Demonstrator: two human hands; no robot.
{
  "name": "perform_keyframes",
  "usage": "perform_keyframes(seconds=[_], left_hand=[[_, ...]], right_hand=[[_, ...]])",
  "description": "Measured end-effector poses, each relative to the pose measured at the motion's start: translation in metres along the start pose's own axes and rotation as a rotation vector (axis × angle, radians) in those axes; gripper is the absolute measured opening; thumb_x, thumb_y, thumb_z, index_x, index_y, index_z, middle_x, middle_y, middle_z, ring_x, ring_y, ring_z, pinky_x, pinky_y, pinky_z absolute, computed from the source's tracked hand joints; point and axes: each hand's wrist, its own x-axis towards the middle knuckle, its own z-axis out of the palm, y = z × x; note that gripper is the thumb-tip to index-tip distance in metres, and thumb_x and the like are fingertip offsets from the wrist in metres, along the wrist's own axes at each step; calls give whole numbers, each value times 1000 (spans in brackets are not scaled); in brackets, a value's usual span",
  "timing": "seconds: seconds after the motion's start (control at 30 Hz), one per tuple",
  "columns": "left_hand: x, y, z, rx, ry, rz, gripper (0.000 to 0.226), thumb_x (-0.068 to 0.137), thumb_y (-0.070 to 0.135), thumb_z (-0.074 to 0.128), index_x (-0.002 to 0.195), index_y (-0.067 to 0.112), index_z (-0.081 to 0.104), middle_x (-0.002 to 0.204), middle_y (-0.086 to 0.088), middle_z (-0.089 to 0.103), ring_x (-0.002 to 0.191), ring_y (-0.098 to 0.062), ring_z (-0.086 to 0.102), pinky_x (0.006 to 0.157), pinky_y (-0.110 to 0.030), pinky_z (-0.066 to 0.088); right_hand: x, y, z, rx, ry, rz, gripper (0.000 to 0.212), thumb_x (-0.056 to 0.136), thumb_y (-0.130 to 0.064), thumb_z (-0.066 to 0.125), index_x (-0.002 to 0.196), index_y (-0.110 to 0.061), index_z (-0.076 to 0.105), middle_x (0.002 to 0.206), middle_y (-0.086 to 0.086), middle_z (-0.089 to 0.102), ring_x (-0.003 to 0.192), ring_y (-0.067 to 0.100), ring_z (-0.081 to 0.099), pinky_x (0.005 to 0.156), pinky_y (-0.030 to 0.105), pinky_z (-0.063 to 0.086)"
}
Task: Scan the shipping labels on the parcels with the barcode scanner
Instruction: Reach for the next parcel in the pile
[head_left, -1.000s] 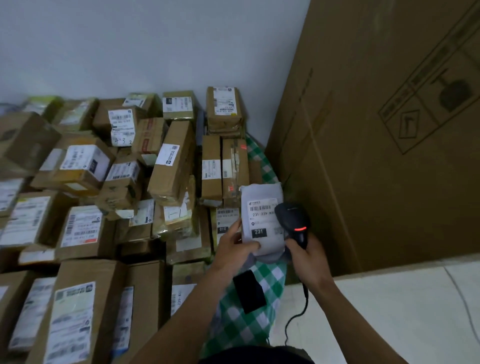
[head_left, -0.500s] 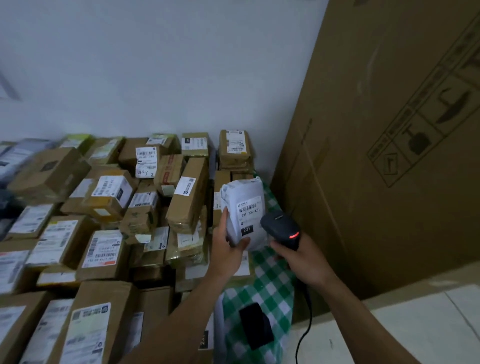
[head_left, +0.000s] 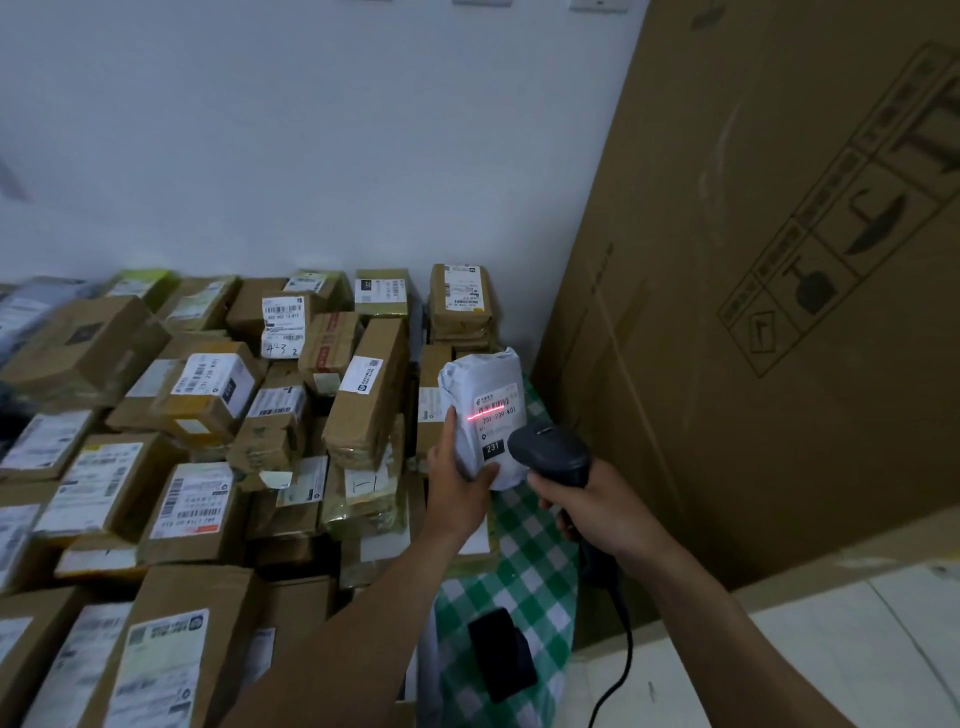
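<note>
One parcel (head_left: 480, 384) upright, scanner (head_left: 550, 454) aimed up-left

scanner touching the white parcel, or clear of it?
Cannot tell. In the head view the barcode scanner overlaps the lower right edge of the white parcel; no gap or contact shows.

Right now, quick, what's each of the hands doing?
Left hand: holding the white parcel.
Right hand: gripping the scanner.
</note>
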Motion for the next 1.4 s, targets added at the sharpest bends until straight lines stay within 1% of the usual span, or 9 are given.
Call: perform_keyframes(seconds=[0.43, 0.63, 0.73, 0.83, 0.97, 1.1, 1.23, 1.3, 1.4], left_hand=[[-6, 5, -1, 89, -18, -19, 96, 90, 22, 77, 159, 48, 17, 149, -2, 41, 141, -19, 43, 110, -54, 48], [-15, 20, 0, 100, -45, -33, 93, 95, 16, 72, 163, 36, 12, 145, -5, 35, 135, -19, 42, 108, -35, 45], [-24, 20, 2, 87, -87, -52, 92, 94, 31, 74, 162, 39, 13, 143, 0, 37, 132, -14, 45, 106, -35, 47], [-38, 4, 13, 109, -208, -66, 81, 92, 50, 72, 159, 45, 25, 146, 1, 49, 133, -16, 55, 102, -45, 56], [-56, -26, 39, 160, -360, -132, 78, 94, 55, 65, 159, 46, 23, 149, 4, 52, 138, -19, 52, 109, -51, 49], [-65, -39, 60, 131, -383, -249, 75, 94, 41, 59, 159, 21, 28, 152, -4, 51, 138, -19, 52, 114, -46, 46], [-66, -44, 78, 108, -385, -432, 66, 102, 23, 55, 157, 14, 19, 152, -15, 49, 136, -29, 52, 116, -46, 42], [-65, -42, 85, 160, -342, -513, 59, 106, 17, 53, 156, 13, 22, 149, -15, 51, 134, -31, 54, 111, -37, 45], [-64, -42, 96, 288, -308, -503, 41, 108, 19, 50, 147, 12, 42, 142, -14, 59, 126, -30, 59, 94, -27, 44]], right_hand=[[-4, -1, -3, 28, -14, 64, 18, 97, -30, 71, 102, -12, 73, 75, -2, 69, 64, 12, 61, 65, 27, 50], [0, 5, -6, 77, 1, 80, 14, 97, -29, 72, 104, -19, 75, 85, -1, 76, 66, 14, 61, 66, 30, 49], [2, 12, -11, 106, 64, 83, 10, 96, -29, 72, 102, -21, 76, 90, 3, 79, 66, 14, 62, 65, 32, 49], [4, 24, -19, 120, 145, 100, 14, 97, -27, 72, 101, -14, 74, 67, -4, 72, 60, 9, 64, 63, 27, 47], [9, 44, -28, 83, 159, 161, 13, 98, -27, 69, 100, -14, 71, 55, -8, 67, 49, 1, 63, 57, 22, 46], [15, 70, -28, 69, 163, 194, 14, 97, -23, 71, 107, -12, 71, 71, -5, 73, 57, 3, 68, 51, 17, 48], [17, 94, -25, 41, 185, 237, 19, 96, -20, 73, 113, -11, 72, 94, 5, 77, 79, 11, 73, 59, 16, 53], [17, 105, -24, 46, 191, 235, 21, 95, -20, 74, 115, -11, 73, 101, 8, 78, 88, 14, 74, 70, 22, 59], [17, 118, -26, -5, 213, 257, 18, 95, -23, 75, 109, -11, 74, 97, 19, 76, 87, 26, 75, 82, 42, 60]])
